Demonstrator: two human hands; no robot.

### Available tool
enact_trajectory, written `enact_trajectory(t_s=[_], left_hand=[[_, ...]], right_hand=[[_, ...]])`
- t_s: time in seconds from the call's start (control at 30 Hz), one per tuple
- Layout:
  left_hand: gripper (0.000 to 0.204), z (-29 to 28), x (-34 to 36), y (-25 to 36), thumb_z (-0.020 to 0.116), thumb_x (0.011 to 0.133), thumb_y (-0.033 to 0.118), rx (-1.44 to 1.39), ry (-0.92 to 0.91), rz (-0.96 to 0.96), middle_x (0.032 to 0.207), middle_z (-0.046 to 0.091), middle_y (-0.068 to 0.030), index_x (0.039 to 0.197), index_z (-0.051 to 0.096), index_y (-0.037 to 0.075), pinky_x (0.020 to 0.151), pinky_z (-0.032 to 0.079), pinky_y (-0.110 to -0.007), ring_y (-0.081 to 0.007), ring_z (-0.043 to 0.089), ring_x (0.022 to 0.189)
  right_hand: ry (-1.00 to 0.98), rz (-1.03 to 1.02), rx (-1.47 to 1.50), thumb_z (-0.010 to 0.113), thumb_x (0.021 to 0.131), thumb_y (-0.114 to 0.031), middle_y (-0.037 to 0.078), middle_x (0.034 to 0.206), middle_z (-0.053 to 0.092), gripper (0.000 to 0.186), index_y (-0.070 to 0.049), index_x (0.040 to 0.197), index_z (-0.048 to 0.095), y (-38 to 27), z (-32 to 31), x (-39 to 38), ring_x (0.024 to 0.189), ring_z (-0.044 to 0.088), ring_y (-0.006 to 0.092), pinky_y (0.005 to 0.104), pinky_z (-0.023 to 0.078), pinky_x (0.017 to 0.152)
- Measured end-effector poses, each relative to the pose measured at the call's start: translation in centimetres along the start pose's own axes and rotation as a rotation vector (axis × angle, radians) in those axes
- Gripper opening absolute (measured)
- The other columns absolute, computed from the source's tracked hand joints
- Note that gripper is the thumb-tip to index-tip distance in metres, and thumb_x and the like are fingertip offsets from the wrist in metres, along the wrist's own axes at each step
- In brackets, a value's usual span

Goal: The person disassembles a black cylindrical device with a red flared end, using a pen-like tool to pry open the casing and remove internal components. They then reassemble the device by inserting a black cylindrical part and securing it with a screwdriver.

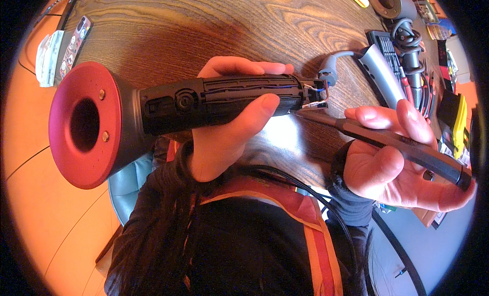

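Currently the left hand (229, 135) wraps around the dark handle of an opened hair dryer (173, 110), thumb along the near side and fingers behind. The dryer's flared red ring (109, 130) sits to the left of that hand. Palm up, the right hand (389, 168) holds a dark screwdriver (397, 140) between thumb and fingers, its tip at the handle's wired end (whether it touches, I cannot tell). Just beyond, between the hands, a grey cord (328, 71) lies on the wooden table (168, 36). A silvery curved shell (383, 77) rests past the right hand; farther off stands a second dryer (391, 4).
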State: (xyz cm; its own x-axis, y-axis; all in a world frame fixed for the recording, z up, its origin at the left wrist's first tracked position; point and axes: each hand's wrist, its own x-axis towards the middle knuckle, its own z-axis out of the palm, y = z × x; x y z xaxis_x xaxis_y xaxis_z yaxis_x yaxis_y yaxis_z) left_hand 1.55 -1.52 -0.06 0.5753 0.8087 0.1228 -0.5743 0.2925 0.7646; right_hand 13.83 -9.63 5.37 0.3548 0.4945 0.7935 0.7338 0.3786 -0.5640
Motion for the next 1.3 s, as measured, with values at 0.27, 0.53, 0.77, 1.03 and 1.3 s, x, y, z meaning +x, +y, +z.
enact_trajectory(t_s=[0.27, 0.53, 0.77, 1.03, 1.3], left_hand=[[0.032, 0.1, -0.1, 0.1, 0.062, 0.074, -0.005, 0.018, 0.033, -0.033, 0.102, 0.058, -0.0177, 0.100, 0.043, 0.001, 0.090, 0.045, -0.039, -0.0267, 0.056, 0.103], [0.032, 0.1, -0.1, -0.2, 0.063, 0.074, -0.005, 0.016, 0.038, -0.036, 0.100, 0.059, -0.0174, 0.099, 0.044, 0.000, 0.090, 0.045, -0.038, -0.0248, 0.056, 0.102], [0.033, 0.0, 0.1, -0.3, 0.065, 0.073, -0.003, 0.084, 0.035, -0.058, 0.100, 0.060, -0.0164, 0.099, 0.044, 0.000, 0.088, 0.046, -0.036, -0.0230, 0.057, 0.099], [0.033, 0.1, 0.1, -0.4, 0.066, 0.073, -0.002, 0.094, 0.025, -0.072, 0.099, 0.060, -0.0154, 0.098, 0.046, 0.001, 0.085, 0.047, -0.032, -0.0199, 0.058, 0.096], [0.028, 0.2, -0.2, 0.1, 0.056, 0.075, 0.004, 0.197, 0.050, -0.115, 0.100, 0.057, -0.0174, 0.100, 0.044, 0.002, 0.093, 0.039, -0.046, -0.0328, 0.054, 0.102]], right_hand=[[0.136, 0.102, 0.181, 0.049, 0.090, -0.015, 0.026, 0.101, 0.054, 0.064, -0.032, 0.135, 0.008, 0.3, 0.5, -0.9, 0.056, 0.060, 0.0263, 0.0333, 0.054, 0.047], [0.083, 0.077, 0.216, 0.053, 0.087, -0.012, 0.025, 0.094, 0.055, 0.067, -0.030, 0.135, 0.009, 0.5, 0.6, -0.2, 0.054, 0.058, 0.0257, 0.0348, 0.053, 0.046], [0.082, 0.266, 0.193, 0.051, 0.087, -0.009, 0.027, 0.099, 0.055, 0.064, -0.034, 0.133, 0.014, -0.1, -0.2, 0.2, 0.071, 0.062, 0.0319, 0.0424, 0.055, 0.061], [-0.079, 0.091, 0.102, 0.061, 0.080, -0.009, 0.017, 0.079, 0.055, 0.062, -0.027, 0.129, 0.028, 0.5, -2.3, 0.7, 0.061, 0.055, 0.0228, 0.0372, 0.051, 0.052], [-0.152, 0.182, 0.258, 0.044, 0.090, -0.013, 0.022, 0.093, 0.058, 0.052, -0.034, 0.131, 0.021, 1.1, -1.6, 0.2, 0.071, 0.061, 0.0304, 0.0575, 0.046, 0.080]])
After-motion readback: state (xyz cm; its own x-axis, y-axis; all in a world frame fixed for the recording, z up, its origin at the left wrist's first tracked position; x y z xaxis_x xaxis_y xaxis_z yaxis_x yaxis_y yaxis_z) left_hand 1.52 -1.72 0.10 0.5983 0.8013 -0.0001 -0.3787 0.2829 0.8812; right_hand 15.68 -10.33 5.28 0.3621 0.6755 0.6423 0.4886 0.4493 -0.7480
